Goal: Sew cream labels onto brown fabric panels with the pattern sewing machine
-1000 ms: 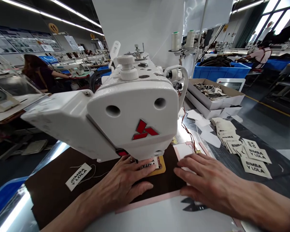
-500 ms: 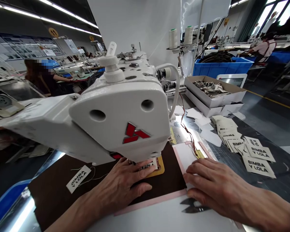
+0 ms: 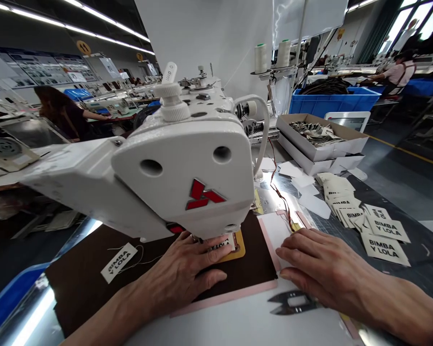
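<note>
My left hand (image 3: 191, 264) lies flat with fingers apart on dark brown fabric (image 3: 238, 283), under the head of a white sewing machine (image 3: 187, 168). Its fingertips press a printed label (image 3: 228, 242) beside a yellow plate (image 3: 240, 247). The needle area is hidden. My right hand (image 3: 321, 269) rests on the white board (image 3: 270, 228) at the fabric's right edge, fingers stretched out and holding nothing. Dark thread snips (image 3: 292, 302) lie just below it. Another label (image 3: 119, 262) with loose threads sits on the fabric at the left.
Printed labels (image 3: 386, 247) are piled at the right, near white paper pieces (image 3: 313, 204). Behind them stand a cardboard box (image 3: 317, 151) of labels and a blue crate (image 3: 332, 103). Thread cones (image 3: 260, 58) stand behind the machine. Other people sit farther off.
My right hand has shifted slightly up, uncovering more of the snips. My left hand looks almost unchanged on the label. The camera view has shifted slightly.
</note>
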A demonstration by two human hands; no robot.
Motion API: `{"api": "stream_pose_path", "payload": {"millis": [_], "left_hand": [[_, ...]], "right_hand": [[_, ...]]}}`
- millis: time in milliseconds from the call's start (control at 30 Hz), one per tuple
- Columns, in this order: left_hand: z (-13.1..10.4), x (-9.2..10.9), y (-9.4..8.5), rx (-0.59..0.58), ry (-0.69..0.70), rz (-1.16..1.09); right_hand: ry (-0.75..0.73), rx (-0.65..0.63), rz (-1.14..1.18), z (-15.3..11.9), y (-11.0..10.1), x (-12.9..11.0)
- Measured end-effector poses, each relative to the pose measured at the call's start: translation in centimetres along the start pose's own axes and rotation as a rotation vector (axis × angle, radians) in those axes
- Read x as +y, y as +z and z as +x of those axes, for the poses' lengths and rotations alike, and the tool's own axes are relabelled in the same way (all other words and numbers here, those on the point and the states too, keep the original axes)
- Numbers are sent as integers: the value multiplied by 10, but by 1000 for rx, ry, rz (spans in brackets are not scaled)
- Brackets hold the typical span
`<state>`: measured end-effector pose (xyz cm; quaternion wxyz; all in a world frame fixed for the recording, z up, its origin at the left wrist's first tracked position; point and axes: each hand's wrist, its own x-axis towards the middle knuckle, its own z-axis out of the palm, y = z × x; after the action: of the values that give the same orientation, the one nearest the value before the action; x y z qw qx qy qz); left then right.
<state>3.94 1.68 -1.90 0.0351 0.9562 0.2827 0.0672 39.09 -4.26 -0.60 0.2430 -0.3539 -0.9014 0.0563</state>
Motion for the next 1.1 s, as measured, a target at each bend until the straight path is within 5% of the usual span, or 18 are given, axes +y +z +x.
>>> {"api": "stream_pose_path", "payload": {"millis": [1100], "left_hand": [[11, -7, 0, 80, -63, 8]], "right_hand": [[93, -74, -55, -5, -6, 22]]}}
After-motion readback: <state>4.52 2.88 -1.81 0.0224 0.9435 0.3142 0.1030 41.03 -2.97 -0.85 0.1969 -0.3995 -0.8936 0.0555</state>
